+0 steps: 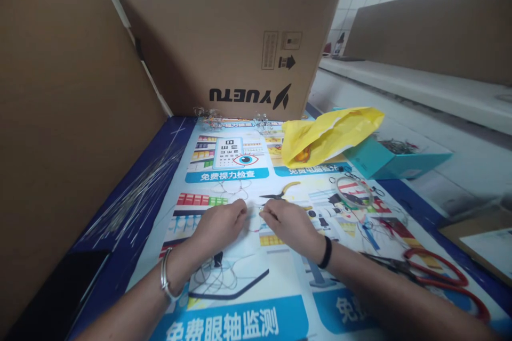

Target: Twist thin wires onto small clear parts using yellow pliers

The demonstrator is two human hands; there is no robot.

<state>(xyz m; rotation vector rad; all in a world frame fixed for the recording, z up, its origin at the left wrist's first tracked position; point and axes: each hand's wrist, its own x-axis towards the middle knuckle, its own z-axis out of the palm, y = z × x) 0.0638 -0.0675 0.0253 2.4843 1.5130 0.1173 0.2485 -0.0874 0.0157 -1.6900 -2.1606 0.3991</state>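
My left hand (222, 225) is closed, with the thumb pressed against the bent fingers. Opposite it, a short gap away, my right hand (290, 228) is closed in a similar pinch. A thin wire (254, 206) seems to run between the two pinches; it is faint, and its ends are hidden in the fingers. Just beyond my right hand lie pliers with yellow handles (288, 187), partly covered by that hand. Loose wire loops (234, 187) rest on the printed sheet past my left hand, and more tangled wire (214, 276) lies beside my left forearm.
Red-handled scissors (438, 266) lie by my right forearm. A wire coil (354, 192), a yellow plastic bag (332, 133) and a teal box (416, 162) are at the right. Straight wires (134, 197) lie left. Cardboard panels (224, 37) stand behind and left.
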